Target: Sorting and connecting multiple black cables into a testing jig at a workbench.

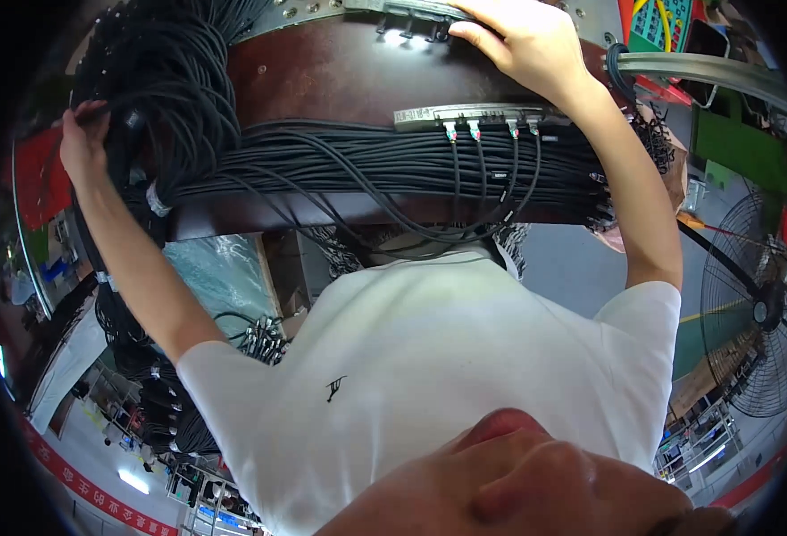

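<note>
My right hand grips the end of a metal bar with black sockets at the top of the view, its thumb on the near edge. Far to the left, my left hand has its fingers curled at the edge of a thick bundle of black cables; its grip is partly hidden. Closer to me, a second grey socket bar lies on the cables, with several plugs in it and thin black leads looping down. Long black cables run across the dark brown table.
A perforated metal strip lines the table's far edge. At the right are a curved metal rail, a phone and a black fan. Red sheeting stands at the left. Clear plastic wrap lies below the table's near edge.
</note>
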The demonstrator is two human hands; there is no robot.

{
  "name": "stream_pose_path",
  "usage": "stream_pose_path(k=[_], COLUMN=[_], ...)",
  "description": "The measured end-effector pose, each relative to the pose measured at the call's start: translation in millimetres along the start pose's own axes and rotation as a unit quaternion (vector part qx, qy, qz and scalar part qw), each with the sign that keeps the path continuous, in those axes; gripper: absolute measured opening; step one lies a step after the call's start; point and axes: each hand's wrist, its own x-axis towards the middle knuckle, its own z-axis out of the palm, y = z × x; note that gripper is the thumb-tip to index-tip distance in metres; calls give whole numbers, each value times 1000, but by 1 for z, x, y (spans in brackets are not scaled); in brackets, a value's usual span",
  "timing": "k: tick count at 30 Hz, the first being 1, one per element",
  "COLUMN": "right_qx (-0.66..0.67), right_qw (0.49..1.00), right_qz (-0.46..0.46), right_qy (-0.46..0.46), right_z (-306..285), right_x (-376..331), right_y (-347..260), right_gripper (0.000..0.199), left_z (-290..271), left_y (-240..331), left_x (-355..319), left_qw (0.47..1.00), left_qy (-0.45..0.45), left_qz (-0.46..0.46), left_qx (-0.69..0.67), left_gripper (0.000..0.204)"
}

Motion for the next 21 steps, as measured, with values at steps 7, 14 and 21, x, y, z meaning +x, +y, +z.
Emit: stream_pose_path(k=[7,14,21], right_qx=[59,180,48], right_qw=[998,983,971], right_qz=[21,23,222], right_qy=[-21,-12,76], right_z=[-10,-14,19], right_x=[-64,-33,93], right_y=[-22,-25,74], right_gripper=[33,20,25], left_z=[44,210,320], left_y=[63,-16,18], left_x=[-117,-331,-216], left_qw=[884,725,530], left_qy=[-89,-679,-664], left_qz=[27,-99,-272], left_qx=[458,-65,-452], left_gripper=[64,52,32])
